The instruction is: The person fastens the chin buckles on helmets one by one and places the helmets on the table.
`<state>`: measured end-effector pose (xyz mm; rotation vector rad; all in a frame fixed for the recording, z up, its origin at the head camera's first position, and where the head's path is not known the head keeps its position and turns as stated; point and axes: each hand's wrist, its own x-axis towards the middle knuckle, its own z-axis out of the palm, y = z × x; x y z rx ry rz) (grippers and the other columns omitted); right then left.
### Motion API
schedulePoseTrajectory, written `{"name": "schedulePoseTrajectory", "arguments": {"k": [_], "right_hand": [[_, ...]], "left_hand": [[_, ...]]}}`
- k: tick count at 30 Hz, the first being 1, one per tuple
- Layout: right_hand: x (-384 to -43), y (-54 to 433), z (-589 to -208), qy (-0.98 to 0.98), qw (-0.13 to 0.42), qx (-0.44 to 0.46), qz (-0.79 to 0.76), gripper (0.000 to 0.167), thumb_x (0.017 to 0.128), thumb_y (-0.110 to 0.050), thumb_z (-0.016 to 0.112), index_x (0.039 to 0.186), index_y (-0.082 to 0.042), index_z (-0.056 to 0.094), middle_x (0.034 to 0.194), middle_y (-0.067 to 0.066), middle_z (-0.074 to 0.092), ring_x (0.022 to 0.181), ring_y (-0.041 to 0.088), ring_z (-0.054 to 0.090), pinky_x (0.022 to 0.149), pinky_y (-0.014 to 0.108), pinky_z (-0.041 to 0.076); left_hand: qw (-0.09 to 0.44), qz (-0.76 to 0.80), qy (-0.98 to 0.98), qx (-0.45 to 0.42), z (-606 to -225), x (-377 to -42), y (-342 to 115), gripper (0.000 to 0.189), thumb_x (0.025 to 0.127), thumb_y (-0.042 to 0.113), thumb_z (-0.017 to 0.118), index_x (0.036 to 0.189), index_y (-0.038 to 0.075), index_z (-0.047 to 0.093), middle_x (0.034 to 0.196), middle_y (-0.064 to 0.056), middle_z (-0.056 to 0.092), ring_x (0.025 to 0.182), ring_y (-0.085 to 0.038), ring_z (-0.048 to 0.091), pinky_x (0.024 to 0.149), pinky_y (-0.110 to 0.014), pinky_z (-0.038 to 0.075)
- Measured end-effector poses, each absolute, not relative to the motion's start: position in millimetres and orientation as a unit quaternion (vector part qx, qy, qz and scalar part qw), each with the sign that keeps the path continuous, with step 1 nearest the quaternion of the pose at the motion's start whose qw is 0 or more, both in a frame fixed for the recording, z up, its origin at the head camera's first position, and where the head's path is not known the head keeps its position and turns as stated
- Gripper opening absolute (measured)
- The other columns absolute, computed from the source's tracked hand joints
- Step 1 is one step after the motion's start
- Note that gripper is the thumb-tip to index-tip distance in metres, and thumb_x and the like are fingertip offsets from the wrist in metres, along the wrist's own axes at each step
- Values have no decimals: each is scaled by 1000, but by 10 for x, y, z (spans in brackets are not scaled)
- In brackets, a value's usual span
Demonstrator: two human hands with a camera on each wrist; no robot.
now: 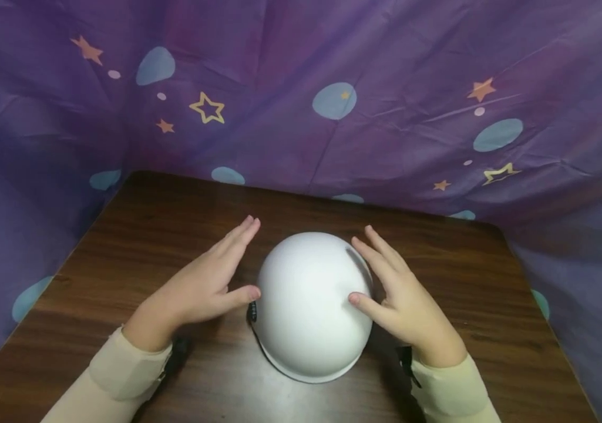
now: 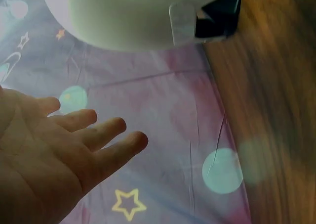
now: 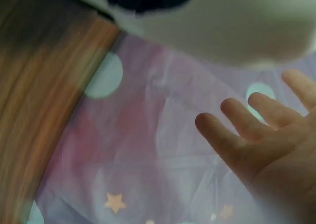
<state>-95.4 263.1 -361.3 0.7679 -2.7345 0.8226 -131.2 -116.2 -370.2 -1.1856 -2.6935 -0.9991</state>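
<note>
A smooth white helmet (image 1: 311,305) with a rounded dome sits on the wooden table between my hands. On its left side a small black fitting (image 1: 253,311) shows; the left wrist view gives a closer look at a black piece (image 2: 219,19) beside a pale clip. My left hand (image 1: 200,282) is held up at the helmet's left, fingers extended, thumb tip right at its edge. At the other side my right hand (image 1: 401,288) has spread, straight fingers, and its thumb and index finger overlap the dome in the head view. Neither hand grips anything.
The brown wooden table (image 1: 137,235) runs back to a purple cloth (image 1: 279,117) printed with stars and blue spots, which hangs behind and along both sides. Dark bands (image 1: 409,364) show at the wrists by the cream sleeves (image 1: 454,388).
</note>
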Motion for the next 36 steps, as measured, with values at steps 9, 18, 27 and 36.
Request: {"name": "schedulePoseTrajectory", "arguments": {"k": [9, 18, 27, 36], "right_hand": [[-958, 2447, -3716, -908, 85, 295, 285, 95, 89, -35, 86, 168, -20, 37, 176, 8, 23, 159, 35, 25, 118, 69, 31], [-956, 2389, -3773, -913, 102, 289, 268, 98, 85, -43, 88, 167, -22, 39, 174, 10, 28, 158, 40, 27, 117, 70, 33], [-974, 2342, -3847, -914, 113, 299, 251, 108, 81, -65, 84, 168, -25, 36, 176, 10, 22, 157, 47, 25, 115, 72, 33], [-960, 2332, -3849, -917, 109, 294, 247, 109, 80, -62, 86, 170, -27, 33, 176, 9, 20, 158, 45, 24, 116, 72, 32]], "left_hand": [[-39, -367, -847, -384, -3768, -1272, -1046, 98, 105, 50, 64, 173, 18, 2, 178, -5, -16, 162, -37, 6, 116, -71, 31], [-43, -374, -834, -403, -3900, -1260, -923, 99, 104, 63, 57, 173, 13, 5, 178, -11, -9, 162, -37, 5, 119, -67, 28], [-87, -375, -841, -381, -4030, -1225, -800, 106, 103, 55, 63, 172, 16, -8, 178, -6, -14, 163, -28, -3, 123, -62, 20], [-220, -444, -824, -274, -4061, -1270, -814, 121, 99, 61, 67, 169, 13, -20, 176, -20, -15, 161, -40, -3, 125, -64, 12]]}}
